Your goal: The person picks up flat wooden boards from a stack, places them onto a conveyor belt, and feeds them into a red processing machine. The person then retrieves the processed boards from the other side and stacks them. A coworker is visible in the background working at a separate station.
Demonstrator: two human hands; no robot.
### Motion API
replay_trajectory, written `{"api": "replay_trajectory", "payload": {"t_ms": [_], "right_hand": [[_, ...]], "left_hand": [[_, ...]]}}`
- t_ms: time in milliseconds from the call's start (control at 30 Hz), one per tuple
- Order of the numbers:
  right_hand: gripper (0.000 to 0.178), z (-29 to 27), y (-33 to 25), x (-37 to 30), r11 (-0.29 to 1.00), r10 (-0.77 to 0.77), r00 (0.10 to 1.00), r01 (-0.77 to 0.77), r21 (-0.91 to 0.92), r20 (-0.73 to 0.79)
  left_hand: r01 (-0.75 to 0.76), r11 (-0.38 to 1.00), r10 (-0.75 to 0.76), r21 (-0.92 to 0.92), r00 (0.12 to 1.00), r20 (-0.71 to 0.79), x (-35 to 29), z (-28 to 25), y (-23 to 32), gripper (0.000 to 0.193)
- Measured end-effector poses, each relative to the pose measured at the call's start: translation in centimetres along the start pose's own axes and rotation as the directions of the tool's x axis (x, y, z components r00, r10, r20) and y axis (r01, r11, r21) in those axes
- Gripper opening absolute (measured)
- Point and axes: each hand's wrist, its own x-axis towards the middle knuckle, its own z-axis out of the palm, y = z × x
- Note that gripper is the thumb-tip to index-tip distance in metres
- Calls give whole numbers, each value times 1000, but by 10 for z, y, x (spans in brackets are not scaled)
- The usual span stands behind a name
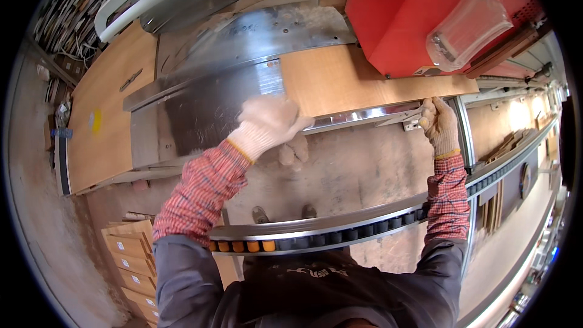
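A brown wooden panel lies flat on the steel table of a saw machine, its far edge under the red guard housing. My left hand, in a knit work glove, grips the panel's near left corner. My right hand, also gloved, holds the panel's near right edge by the metal rail. Both sleeves are red plaid under a dark vest.
A clear plastic hood hangs off the red housing. A roller rail with black and orange wheels curves in front of my body. Wide wooden boards lie left of the table. Stacked boards sit at lower left on the dusty floor.
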Motion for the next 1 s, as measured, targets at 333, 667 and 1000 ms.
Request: {"api": "replay_trajectory", "payload": {"t_ms": [333,667,1000], "right_hand": [[18,33,85,-194,-163,-326,634,693,-702,701],[23,117,246,-336,622,659,624,-138,-771,420],[31,305,521,-335,334,488,261,826,-455,833]], "left_hand": [[-108,990,111,-89,993,30,62,11,87,51],[236,900,-302,-367,944,-133,-207,-50,30,30],[903,90,-985,-420,18,-171,-660,43,-91,44]]}}
